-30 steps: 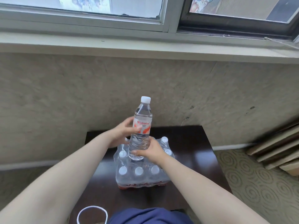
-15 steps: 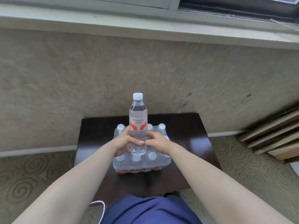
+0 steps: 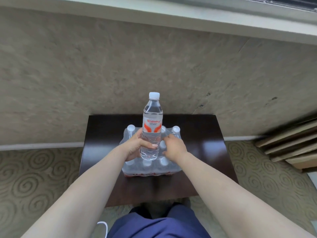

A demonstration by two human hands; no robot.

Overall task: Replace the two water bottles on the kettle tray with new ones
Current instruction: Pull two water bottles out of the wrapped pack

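Observation:
A clear water bottle (image 3: 152, 115) with a white cap and a red-and-white label stands upright above a shrink-wrapped pack of bottles (image 3: 149, 166). My left hand (image 3: 137, 146) is wrapped around its lower half. My right hand (image 3: 173, 146) is beside the bottle on the right, apart from it, with its fingers reaching down into the torn top of the pack. The fingertips there are hidden by the plastic wrap and bottle caps. No kettle tray is in view.
The pack sits on a small dark wooden table (image 3: 202, 152) against a beige wall (image 3: 103, 74) under a window sill. Patterned carpet (image 3: 34, 177) lies on both sides. Stacked wooden boards (image 3: 288, 145) lean at the right. My blue-clad legs (image 3: 157, 225) are below the table edge.
The bottle has come lower and now rests in my left hand alone. My right hand has let go of it and moved right onto the pack. The view has tilted down.

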